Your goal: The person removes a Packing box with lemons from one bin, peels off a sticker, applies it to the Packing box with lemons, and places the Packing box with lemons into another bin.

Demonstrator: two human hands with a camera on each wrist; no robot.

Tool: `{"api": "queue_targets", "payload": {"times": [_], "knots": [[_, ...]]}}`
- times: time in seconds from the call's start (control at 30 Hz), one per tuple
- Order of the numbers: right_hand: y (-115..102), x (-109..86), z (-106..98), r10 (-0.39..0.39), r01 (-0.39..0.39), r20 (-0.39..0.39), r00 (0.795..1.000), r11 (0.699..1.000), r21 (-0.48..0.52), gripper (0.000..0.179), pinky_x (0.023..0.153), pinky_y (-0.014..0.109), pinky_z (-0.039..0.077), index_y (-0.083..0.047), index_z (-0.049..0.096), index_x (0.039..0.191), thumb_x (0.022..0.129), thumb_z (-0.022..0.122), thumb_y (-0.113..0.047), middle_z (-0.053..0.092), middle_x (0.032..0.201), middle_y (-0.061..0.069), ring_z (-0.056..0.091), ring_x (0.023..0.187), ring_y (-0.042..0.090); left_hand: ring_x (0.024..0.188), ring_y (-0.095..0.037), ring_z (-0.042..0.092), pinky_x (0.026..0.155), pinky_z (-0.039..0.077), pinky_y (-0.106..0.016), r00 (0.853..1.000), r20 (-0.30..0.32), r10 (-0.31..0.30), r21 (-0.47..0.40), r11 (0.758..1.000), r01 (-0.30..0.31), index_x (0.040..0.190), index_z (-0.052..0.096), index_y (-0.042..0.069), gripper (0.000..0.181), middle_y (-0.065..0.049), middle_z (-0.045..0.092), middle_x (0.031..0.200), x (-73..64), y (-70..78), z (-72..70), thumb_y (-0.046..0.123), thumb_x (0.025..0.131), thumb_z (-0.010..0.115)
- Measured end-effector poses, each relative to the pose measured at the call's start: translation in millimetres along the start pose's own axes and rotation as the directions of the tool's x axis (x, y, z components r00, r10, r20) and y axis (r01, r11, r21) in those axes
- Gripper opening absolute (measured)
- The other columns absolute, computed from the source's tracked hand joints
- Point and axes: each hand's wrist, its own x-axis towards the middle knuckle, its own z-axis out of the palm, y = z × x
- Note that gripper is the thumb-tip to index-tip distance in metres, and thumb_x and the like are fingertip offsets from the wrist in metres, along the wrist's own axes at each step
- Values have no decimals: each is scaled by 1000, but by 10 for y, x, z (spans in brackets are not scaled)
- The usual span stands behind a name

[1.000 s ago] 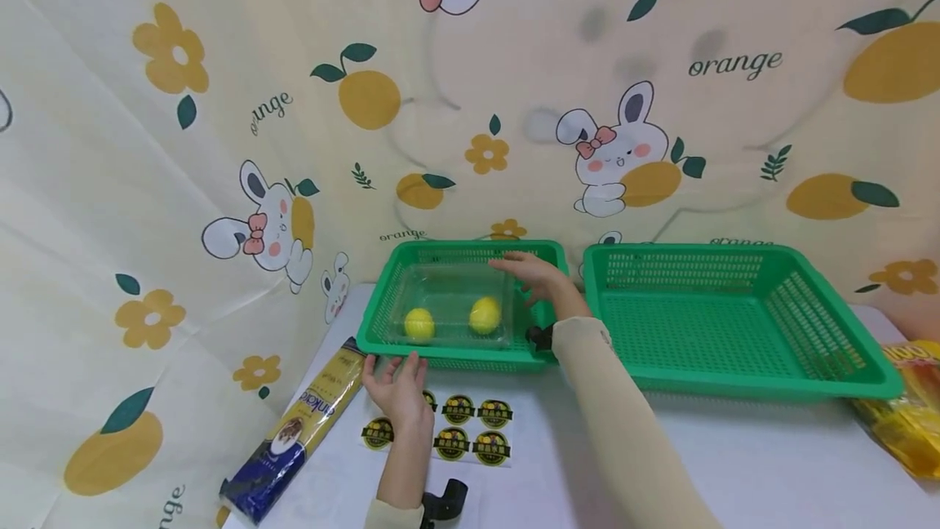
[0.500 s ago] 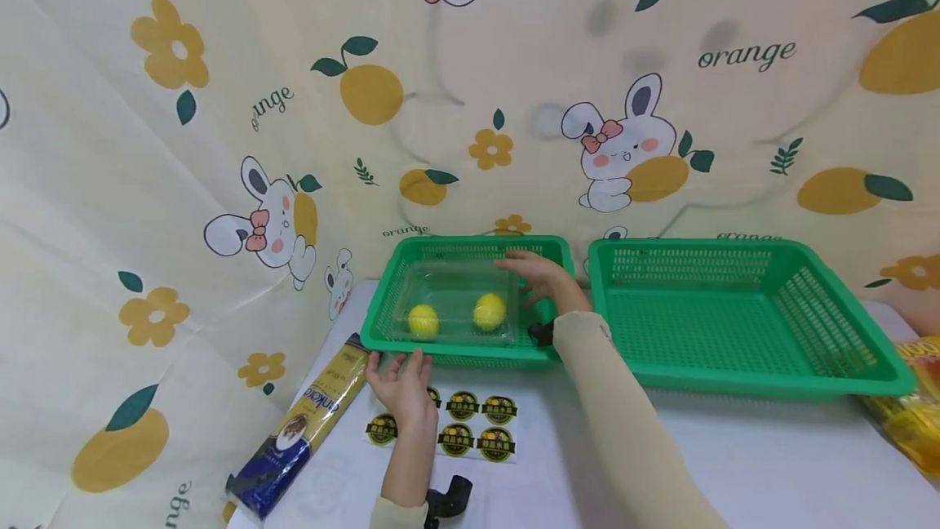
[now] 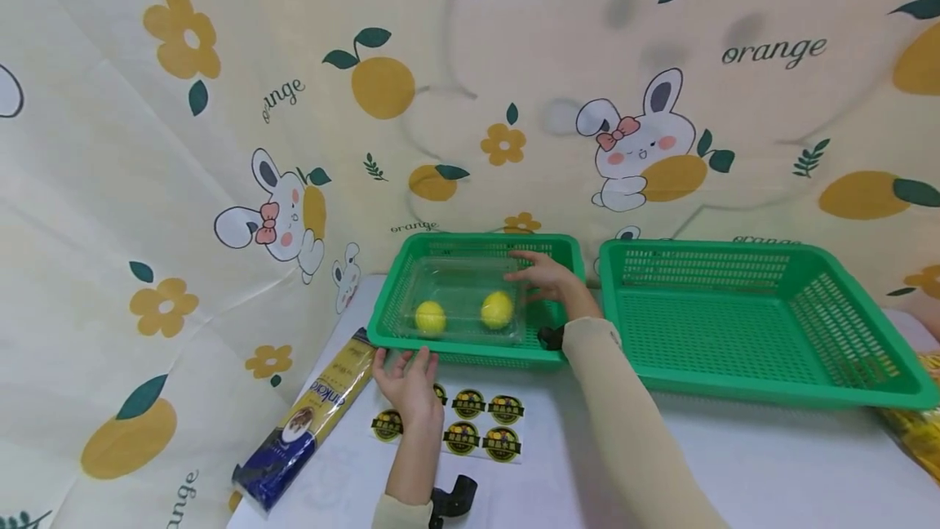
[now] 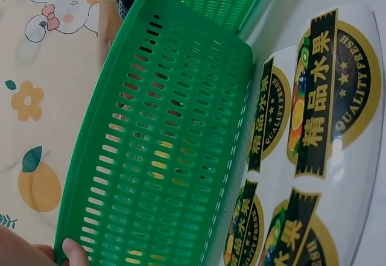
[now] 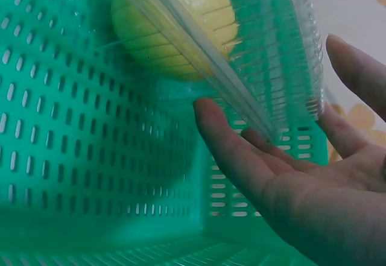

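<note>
A clear plastic box [image 3: 463, 276] with two yellow round fruits [image 3: 430, 318], possibly lemons, lies in the left green basket [image 3: 385, 288]. My left hand [image 3: 413, 390] is at that basket's front rim with its fingertips touching it. In the left wrist view, a fingertip [image 4: 75, 252] shows against the outer wall just under the rim. Inside the basket's right half, my right hand [image 3: 547, 277] spreads around the box's right end. The right wrist view has the thumb [image 5: 356, 67] apart from the box and the other fingers close beside its ridged edge; contact is hard to tell.
A second green basket [image 3: 698, 333] stands to the right. A gold and blue packet [image 3: 308, 419] lies left of the left basket. A sheet of round black and gold stickers [image 3: 503, 443] lies in front. A yellow packet [image 3: 914, 435] is partly hidden at far right.
My right hand's fingers have spread a little further apart near the box. The left hand keeps its place at the rim. The whole head view has shifted slightly.
</note>
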Motion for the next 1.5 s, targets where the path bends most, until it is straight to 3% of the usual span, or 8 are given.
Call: {"api": "queue_targets", "payload": {"times": [0.27,0.53,0.87,1.17,1.5], "knots": [[47,-2,-35,53,-54,-23,998,998,-19,71,93,50,54,-15,25,158,98,62,-6,20,159,22,40,132,49,88,-18,56,90,57,-36,1000,8,-4,-1,1000,4,148,23,14,73,-15,39,113,-29,-1,0,-9,92,63],[42,-23,-38,81,-81,2,997,997,-14,76,86,49,58,-16,18,160,98,63,-12,13,161,21,40,132,54,89,-18,56,92,56,-37,1000,18,-5,-11,1000,5,149,23,14,72,-15,39,114,-39,5,23,-10,93,62],[32,-44,-11,54,-55,-24,998,997,-52,75,77,43,61,-15,22,159,97,64,-9,29,155,24,55,116,50,90,-19,57,92,56,-37,1000,23,0,-5,1000,0,150,22,14,73,-16,39,116,-45,-3,7,-9,93,62],[45,-70,-36,46,-47,-41,998,999,-17,72,78,44,61,-15,26,158,97,63,-8,27,156,25,48,124,54,89,-19,58,91,57,-37,1000,23,1,14,1000,-2,149,21,13,73,-18,38,116,-54,-21,0,-9,93,62],[-77,-101,-88,36,-36,-51,998,999,5,72,72,38,62,-15,27,158,97,64,-9,33,154,24,68,88,34,91,-19,56,91,57,-37,1000,21,8,9,1000,-8,150,21,13,74,-17,38,117,-31,-8,-8,-8,93,62]]}}
